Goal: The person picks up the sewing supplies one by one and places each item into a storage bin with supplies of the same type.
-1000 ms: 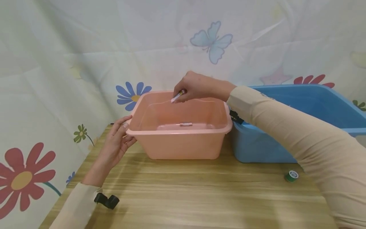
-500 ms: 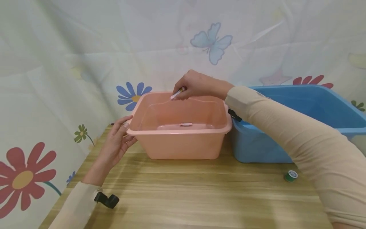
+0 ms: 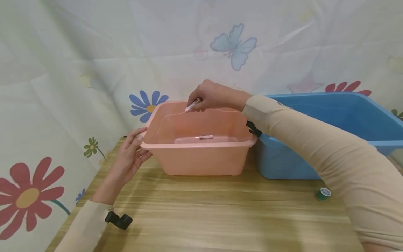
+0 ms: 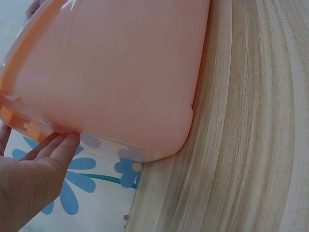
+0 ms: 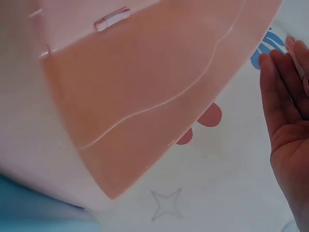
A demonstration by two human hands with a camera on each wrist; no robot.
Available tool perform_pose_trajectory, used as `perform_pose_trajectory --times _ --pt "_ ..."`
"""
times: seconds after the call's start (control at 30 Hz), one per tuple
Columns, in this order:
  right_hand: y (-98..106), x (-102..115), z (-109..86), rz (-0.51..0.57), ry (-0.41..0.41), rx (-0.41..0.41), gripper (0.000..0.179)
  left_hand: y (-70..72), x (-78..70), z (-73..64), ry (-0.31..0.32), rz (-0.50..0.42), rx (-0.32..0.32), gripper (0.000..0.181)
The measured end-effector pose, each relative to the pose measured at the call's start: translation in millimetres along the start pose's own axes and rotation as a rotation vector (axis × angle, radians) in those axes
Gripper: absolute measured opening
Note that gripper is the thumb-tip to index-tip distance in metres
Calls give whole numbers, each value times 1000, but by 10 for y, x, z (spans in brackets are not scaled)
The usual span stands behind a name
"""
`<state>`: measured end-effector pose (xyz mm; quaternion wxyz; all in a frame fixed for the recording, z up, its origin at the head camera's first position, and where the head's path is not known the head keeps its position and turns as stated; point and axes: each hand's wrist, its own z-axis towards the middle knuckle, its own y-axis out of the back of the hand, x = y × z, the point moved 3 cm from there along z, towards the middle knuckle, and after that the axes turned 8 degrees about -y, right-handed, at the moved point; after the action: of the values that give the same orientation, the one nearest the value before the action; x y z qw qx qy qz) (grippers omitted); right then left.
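Observation:
A pink plastic tub stands on the wooden table. At its left end my left hand grips the rim, some fingers above and others below; in the left wrist view, fingertips meet the tub's outer wall. Over the tub's far rim, my right hand pinches a small white stick with a pink end, pointing down to the left. In the right wrist view that hand shows at the right edge, its grip partly cut off. A similar small pale stick lies on the tub's floor.
A larger blue tub stands close to the right of the pink one, partly covered by my right sleeve. A small green roll sits on the table in front of it. Behind hangs a flowered cloth.
My right hand has shifted slightly left with the white stick still pinched. My left hand keeps its place on the rim, and the stick in the tub has not moved.

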<state>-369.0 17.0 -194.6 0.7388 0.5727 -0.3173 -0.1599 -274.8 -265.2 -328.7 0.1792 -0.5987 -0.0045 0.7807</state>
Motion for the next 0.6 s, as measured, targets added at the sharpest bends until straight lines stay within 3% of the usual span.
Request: perform_pose_trajectory --times 0.23,0.6 --pt "-46 -29 66 39 -55 -10 24 -4 -16 1 -10 7 -17 45" --pt "-196 -63 170 34 -69 21 26 -2 -12 -48 0 13 -28 45"
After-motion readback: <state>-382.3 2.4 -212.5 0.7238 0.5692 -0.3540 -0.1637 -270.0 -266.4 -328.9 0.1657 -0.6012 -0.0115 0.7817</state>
